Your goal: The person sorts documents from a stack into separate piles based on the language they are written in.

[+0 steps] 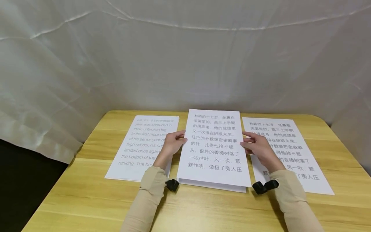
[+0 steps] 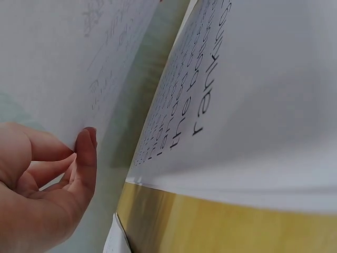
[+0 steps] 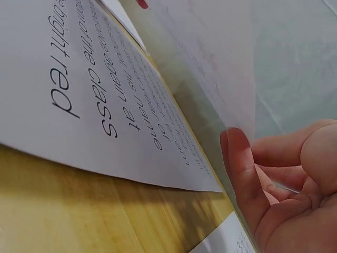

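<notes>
Head view shows the left hand (image 1: 172, 146) and right hand (image 1: 259, 150) holding a rectangular white paper sheet of black Chinese print (image 1: 214, 146) by its 2 side edges, raised over the middle of a yellow wood-grain table (image 1: 191, 212). Each thumb and its fingers pinch the paper. Below lies white paper with English lettering (image 3: 105, 153). To the person's left lies a white English-printed sheet (image 1: 130, 161); to the right, a 2nd white Chinese-printed sheet (image 1: 292, 151). Pale grey fabric (image 1: 185, 64) hangs behind.

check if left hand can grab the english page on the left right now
Probably not as things stand: the left hand is pinching the raised Chinese sheet. Freed, it likely could: the English page lies close by, nothing visibly between.
</notes>
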The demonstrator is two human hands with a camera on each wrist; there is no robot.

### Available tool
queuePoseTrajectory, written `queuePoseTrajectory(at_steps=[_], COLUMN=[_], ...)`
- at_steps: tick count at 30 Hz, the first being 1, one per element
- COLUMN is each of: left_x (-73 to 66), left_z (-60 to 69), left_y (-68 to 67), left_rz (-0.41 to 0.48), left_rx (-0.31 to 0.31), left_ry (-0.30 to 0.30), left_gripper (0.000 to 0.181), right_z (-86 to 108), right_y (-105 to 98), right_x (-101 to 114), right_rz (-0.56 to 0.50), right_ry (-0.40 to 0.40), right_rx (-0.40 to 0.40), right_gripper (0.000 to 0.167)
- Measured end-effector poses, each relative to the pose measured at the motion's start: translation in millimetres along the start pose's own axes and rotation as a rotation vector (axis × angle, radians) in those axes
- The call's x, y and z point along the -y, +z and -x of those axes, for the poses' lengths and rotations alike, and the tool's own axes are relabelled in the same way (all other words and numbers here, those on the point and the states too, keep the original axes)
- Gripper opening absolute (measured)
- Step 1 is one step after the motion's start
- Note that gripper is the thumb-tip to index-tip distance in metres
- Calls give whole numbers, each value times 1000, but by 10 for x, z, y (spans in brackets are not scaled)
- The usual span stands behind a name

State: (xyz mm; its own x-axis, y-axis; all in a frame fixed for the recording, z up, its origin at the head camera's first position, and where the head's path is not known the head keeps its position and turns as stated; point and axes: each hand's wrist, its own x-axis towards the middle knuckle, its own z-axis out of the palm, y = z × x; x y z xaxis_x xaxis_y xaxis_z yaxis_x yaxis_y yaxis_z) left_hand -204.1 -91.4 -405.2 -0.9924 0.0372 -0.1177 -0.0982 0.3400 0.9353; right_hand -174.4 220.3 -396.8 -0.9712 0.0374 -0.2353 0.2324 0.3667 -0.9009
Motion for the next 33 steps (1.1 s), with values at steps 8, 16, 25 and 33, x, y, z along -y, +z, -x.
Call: queuePoseTrajectory(at_steps=[8, 16, 25, 33], left_x=[-18, -71, -183, -314], left_z=[0, 8, -42, -70], left_y=[26, 110, 411, 811], left_rz=[-14, -47, -94, -78], left_rx=[-9, -15, 6, 33], left_ry=[-6, -3, -2, 15], left_gripper=[42, 43, 42, 42], right_z=[15, -9, -107, -74], right_y=[-48, -127, -494, -913], right_x=[28, 28, -90, -254], right_rz=[-7, 68, 115, 103], right_ry=[-17, -18, -25, 3], right_rx=[24, 33, 101, 140], right_gripper=[63, 66, 71, 74])
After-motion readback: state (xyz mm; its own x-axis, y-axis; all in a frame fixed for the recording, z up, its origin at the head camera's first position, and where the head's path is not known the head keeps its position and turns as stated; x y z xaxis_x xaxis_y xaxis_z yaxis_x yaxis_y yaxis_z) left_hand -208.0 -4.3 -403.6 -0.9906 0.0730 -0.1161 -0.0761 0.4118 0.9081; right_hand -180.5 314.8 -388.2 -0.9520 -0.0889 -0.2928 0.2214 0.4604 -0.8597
